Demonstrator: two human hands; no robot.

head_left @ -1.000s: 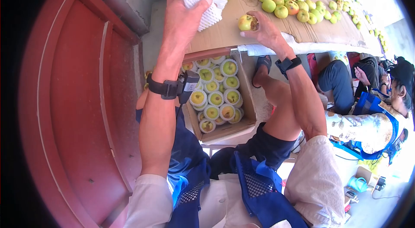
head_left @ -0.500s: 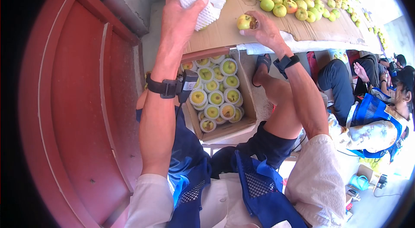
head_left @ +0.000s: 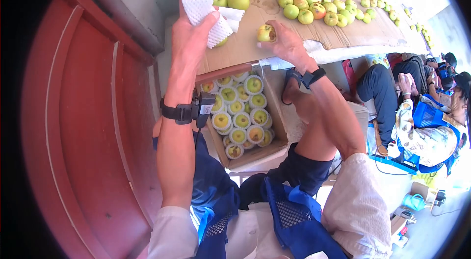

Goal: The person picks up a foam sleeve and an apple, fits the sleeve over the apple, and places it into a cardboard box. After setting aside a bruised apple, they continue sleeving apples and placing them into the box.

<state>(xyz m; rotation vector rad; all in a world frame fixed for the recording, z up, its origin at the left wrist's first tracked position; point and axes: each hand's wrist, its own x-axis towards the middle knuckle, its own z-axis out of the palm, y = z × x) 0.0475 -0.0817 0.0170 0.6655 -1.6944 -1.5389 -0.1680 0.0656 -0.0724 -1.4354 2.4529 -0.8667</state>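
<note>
My left hand is closed around a white foam net sleeve, which stands up above the fingers. More white foam sticks out to the right of that hand. My right hand grips a yellow-green apple with a brown patch, just above the cardboard on the table. Behind the left hand lies a small group of green apples. Below the table edge, a cardboard box holds apples in white foam nets.
Many loose apples spread over the table toward the back right. A red door stands close on my left. To the right sits a person in a blue vest, with another beyond. A light-blue object lies at lower right.
The whole view has shifted, so the table and box appear a little further left. Both hands keep their hold on the foam sleeve and the apple. The neighbour's arm has moved.
</note>
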